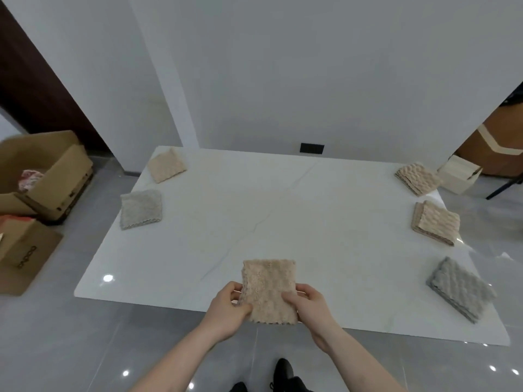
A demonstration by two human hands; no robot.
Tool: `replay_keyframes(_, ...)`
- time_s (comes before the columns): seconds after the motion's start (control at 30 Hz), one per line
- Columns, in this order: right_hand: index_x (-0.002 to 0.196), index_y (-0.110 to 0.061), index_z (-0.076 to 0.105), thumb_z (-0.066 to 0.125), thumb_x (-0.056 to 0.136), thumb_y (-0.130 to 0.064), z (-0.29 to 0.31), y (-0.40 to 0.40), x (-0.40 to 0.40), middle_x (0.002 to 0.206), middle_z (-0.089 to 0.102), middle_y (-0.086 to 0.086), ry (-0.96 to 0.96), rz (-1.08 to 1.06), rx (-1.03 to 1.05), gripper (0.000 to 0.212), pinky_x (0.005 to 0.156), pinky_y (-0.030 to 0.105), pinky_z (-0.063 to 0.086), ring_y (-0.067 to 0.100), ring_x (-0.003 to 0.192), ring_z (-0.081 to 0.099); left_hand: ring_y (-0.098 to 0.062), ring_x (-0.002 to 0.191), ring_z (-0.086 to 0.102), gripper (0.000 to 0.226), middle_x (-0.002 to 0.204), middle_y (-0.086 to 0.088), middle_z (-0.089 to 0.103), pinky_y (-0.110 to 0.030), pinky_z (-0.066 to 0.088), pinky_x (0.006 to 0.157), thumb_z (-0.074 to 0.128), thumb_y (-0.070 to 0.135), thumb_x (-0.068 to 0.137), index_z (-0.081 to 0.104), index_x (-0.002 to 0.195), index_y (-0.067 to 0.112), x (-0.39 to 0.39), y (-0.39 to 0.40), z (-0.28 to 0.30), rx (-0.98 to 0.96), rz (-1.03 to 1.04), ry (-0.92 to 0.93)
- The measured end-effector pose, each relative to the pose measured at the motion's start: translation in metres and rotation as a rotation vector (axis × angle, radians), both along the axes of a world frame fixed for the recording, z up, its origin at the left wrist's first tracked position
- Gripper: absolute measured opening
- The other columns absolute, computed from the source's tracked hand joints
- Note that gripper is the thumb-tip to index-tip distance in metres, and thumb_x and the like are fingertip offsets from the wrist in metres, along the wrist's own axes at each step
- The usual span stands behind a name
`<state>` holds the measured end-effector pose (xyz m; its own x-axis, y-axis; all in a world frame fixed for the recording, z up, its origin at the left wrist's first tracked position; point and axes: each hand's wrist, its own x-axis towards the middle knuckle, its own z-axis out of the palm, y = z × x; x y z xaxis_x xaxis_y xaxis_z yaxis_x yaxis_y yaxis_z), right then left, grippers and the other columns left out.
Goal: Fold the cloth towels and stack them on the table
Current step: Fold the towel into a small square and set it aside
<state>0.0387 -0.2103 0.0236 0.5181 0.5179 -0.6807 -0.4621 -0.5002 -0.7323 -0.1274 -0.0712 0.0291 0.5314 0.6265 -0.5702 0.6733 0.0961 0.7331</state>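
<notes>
Low in the centre of the frame, the left hand (pixel 230 305) and right hand (pixel 307 305) each pinch a side edge of a folded beige towel (pixel 268 290), holding it over the near edge of the white table (pixel 254 210). Along the table's right side lie two beige stacks (pixel 417 178) (pixel 435 222) and a grey stack (pixel 461 288). At upper left lie a single beige towel (pixel 167 164) and a grey towel (pixel 140 208), with cardboard boxes (pixel 42 176) on the floor at the frame's left edge.
</notes>
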Motion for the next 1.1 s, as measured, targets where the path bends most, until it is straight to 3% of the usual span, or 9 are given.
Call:
replay_keyframes(0.5, 0.114, -0.009, 0.063, 0.073, 0.087, -0.008, 0.007, 0.127, -0.032, 0.094, 0.081, 0.004, -0.006, 0.247, 0.063, 0.028, 0.069, 0.033, 0.060, 0.021, 0.086, 0.078, -0.010, 0.075, 0.069, 0.027, 0.103, 0.001, 0.073, -0.017, 0.047, 0.062, 0.069, 0.010, 0.085, 0.066, 0.108, 0.024, -0.063, 0.090, 0.010, -0.003, 0.285, -0.066)
replay_keyframes(0.63, 0.115, -0.010, 0.063, 0.074, 0.086, -0.009, 0.000, 0.178, -0.069, 0.097, 0.080, 0.005, -0.027, 0.243, 0.044, 0.032, 0.081, 0.041, 0.064, 0.023, 0.088, 0.078, -0.008, 0.071, 0.068, 0.030, 0.102, 0.003, 0.073, -0.019, 0.048, 0.062, 0.067, 0.011, 0.083, 0.066, 0.109, 0.027, -0.101, 0.145, 0.003, -0.007, 0.256, -0.066)
replay_keyframes(0.83, 0.113, -0.010, 0.063, 0.076, 0.084, -0.009, -0.012, 0.254, -0.144, 0.095, 0.080, 0.004, -0.037, 0.216, -0.007, 0.032, 0.086, 0.046, 0.063, 0.023, 0.087, 0.078, -0.016, 0.092, 0.070, 0.033, 0.110, 0.005, 0.069, -0.022, 0.051, 0.070, 0.067, 0.015, 0.083, 0.063, 0.112, 0.031, -0.176, 0.234, -0.013, -0.003, 0.120, -0.002)
replay_keyframes(1.1, 0.111, -0.012, 0.061, 0.076, 0.085, -0.009, -0.017, 0.304, -0.202, 0.102, 0.076, 0.007, -0.022, 0.180, -0.055, 0.031, 0.068, 0.028, 0.058, 0.019, 0.086, 0.076, -0.014, 0.088, 0.068, 0.027, 0.107, 0.005, 0.068, -0.023, 0.048, 0.064, 0.066, 0.013, 0.086, 0.062, 0.107, 0.030, -0.222, 0.305, -0.029, 0.016, 0.037, 0.075)
